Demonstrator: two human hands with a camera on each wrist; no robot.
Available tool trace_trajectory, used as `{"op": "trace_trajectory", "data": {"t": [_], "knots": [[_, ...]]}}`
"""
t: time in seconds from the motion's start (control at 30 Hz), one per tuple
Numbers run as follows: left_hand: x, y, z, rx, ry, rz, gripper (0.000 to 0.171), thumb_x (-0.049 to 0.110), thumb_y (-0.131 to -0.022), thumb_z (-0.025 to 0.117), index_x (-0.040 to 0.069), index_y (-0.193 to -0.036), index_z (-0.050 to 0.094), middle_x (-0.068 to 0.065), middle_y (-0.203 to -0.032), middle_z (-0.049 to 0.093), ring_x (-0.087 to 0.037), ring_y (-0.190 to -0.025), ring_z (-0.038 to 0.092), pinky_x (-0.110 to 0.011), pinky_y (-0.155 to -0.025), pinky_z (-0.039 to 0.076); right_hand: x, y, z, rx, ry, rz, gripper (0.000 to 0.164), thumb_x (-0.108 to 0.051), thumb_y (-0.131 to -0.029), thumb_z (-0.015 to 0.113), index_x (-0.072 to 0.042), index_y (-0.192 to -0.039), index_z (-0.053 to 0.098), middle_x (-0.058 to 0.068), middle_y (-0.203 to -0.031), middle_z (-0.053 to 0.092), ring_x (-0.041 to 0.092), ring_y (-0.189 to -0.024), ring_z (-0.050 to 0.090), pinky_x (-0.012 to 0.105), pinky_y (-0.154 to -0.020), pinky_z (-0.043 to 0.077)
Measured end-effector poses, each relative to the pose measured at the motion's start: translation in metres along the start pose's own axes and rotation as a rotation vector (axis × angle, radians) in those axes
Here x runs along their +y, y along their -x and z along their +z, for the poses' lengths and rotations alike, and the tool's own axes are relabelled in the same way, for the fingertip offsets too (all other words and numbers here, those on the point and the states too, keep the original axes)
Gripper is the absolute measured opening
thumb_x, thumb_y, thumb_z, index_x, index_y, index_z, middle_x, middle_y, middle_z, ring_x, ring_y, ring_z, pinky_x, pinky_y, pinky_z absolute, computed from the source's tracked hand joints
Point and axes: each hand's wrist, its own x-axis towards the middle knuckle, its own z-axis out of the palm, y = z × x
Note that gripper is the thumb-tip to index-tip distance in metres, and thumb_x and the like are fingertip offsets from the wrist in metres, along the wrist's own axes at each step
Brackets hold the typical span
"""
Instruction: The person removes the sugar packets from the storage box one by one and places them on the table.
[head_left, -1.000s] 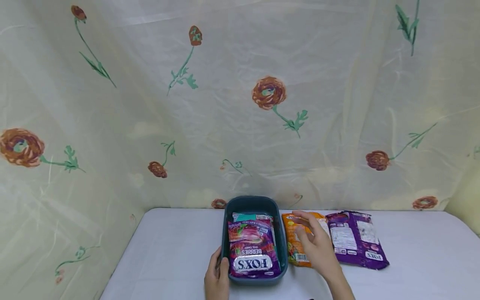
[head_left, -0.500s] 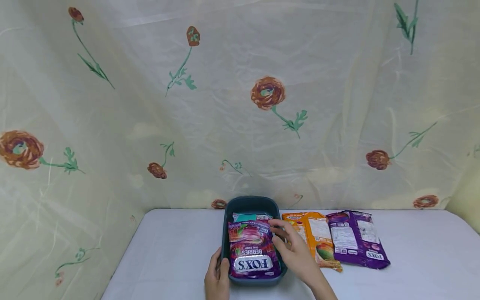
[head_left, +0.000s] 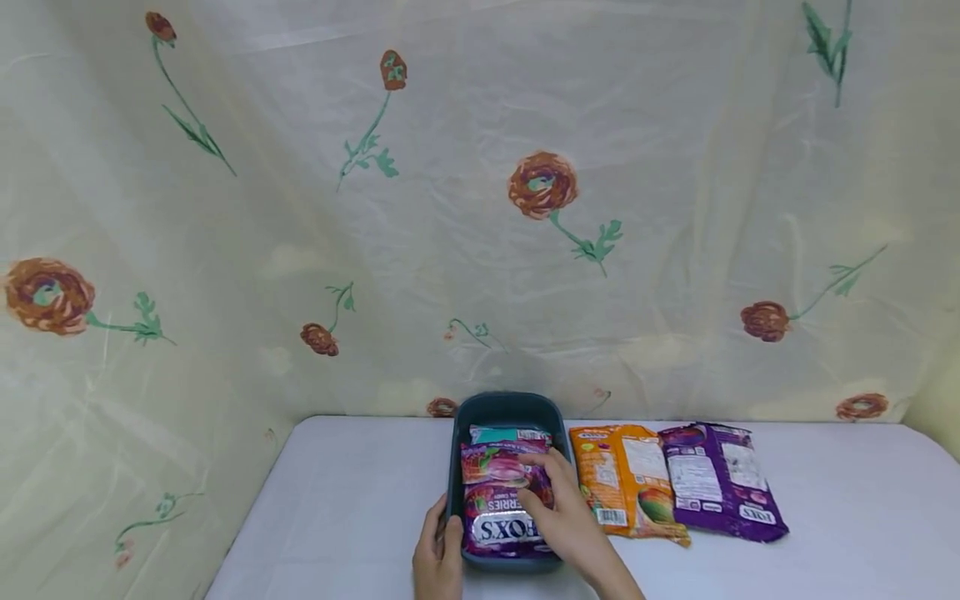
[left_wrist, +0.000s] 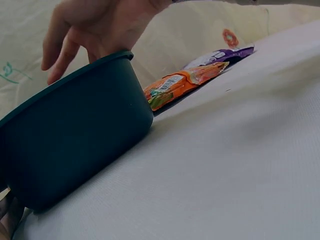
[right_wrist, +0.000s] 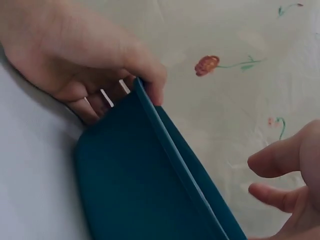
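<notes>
A dark teal plastic bin (head_left: 512, 564) stands on the white table, long side away from me. Inside it lies a purple Fox's Berries candy bag (head_left: 495, 493), over a teal-green bag (head_left: 495, 434). My left hand (head_left: 440, 552) holds the bin's left side; in the right wrist view the thumb of that left hand (right_wrist: 95, 50) hooks over the rim, fingers against the outer wall. Over the berries bag hovers my right hand (head_left: 562, 517), fingers spread and slightly bent, overlapping the bag in the head view. From the left wrist, the right hand (left_wrist: 100, 30) shows above the bin's rim.
Just right of the bin lies an orange candy bag (head_left: 626, 479) with a mango picture. Beside it is a purple Fox's bag (head_left: 720, 483), back side up. A floral curtain (head_left: 420, 250) hangs behind the table (head_left: 360, 500).
My right hand has moved left, from above the orange bag across the bin's right rim to over the berries bag. My left hand has stayed on the bin.
</notes>
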Motion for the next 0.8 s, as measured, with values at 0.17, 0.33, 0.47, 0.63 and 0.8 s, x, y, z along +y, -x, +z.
{"op": "trace_trajectory", "data": {"t": [0.17, 0.33, 0.47, 0.63, 0.8], "knots": [[-0.0008, 0.0002, 0.0012, 0.003, -0.008, 0.012, 0.047, 0.032, -0.097, 0.051, 0.002, -0.133, 0.049, -0.025, -0.127, 0.057, -0.035, -0.115, 0.059, -0.041, -0.095, 0.051, 0.0009, -0.0009, 0.0009, -0.01, 0.021, 0.005, 0.039, -0.017, -0.093, 0.056, -0.019, -0.132, 0.047, 0.023, -0.156, 0.008, 0.051, -0.139, 0.016, 0.077, -0.102, 0.019], [0.0013, -0.0001, 0.001, 0.012, -0.018, 0.011, 0.048, 0.034, -0.097, 0.051, 0.003, -0.133, 0.05, -0.024, -0.128, 0.057, -0.035, -0.116, 0.059, -0.04, -0.095, 0.051, -0.0008, -0.0018, 0.001, -0.03, 0.031, 0.009, 0.039, -0.019, -0.094, 0.056, -0.018, -0.131, 0.047, 0.024, -0.155, 0.011, 0.052, -0.138, 0.019, 0.076, -0.101, 0.022], [0.0016, 0.0, 0.0007, 0.012, -0.022, 0.012, 0.048, 0.035, -0.097, 0.051, 0.004, -0.133, 0.051, -0.023, -0.129, 0.057, -0.035, -0.117, 0.058, -0.04, -0.096, 0.05, -0.0016, -0.0026, 0.0008, -0.052, 0.019, 0.023, 0.038, -0.02, -0.094, 0.056, -0.018, -0.131, 0.048, 0.024, -0.155, 0.008, 0.052, -0.139, 0.015, 0.077, -0.101, 0.019], [0.0009, 0.0008, 0.0008, 0.013, -0.028, 0.006, 0.046, 0.034, -0.097, 0.051, 0.005, -0.132, 0.051, -0.022, -0.129, 0.057, -0.034, -0.118, 0.058, -0.04, -0.096, 0.05, -0.0008, -0.0024, -0.0009, -0.067, -0.017, 0.036, 0.037, -0.019, -0.094, 0.056, -0.018, -0.13, 0.048, 0.025, -0.156, 0.004, 0.051, -0.141, 0.006, 0.077, -0.103, 0.012], [0.0006, 0.0015, 0.0004, 0.025, -0.023, 0.035, 0.043, 0.029, -0.097, 0.052, 0.003, -0.131, 0.052, -0.023, -0.129, 0.057, -0.034, -0.117, 0.058, -0.04, -0.097, 0.049, -0.0008, -0.0016, -0.0043, -0.071, -0.071, 0.055, 0.041, -0.02, -0.095, 0.055, -0.016, -0.134, 0.045, 0.025, -0.154, 0.019, 0.045, -0.14, 0.021, 0.071, -0.108, 0.019]]}}
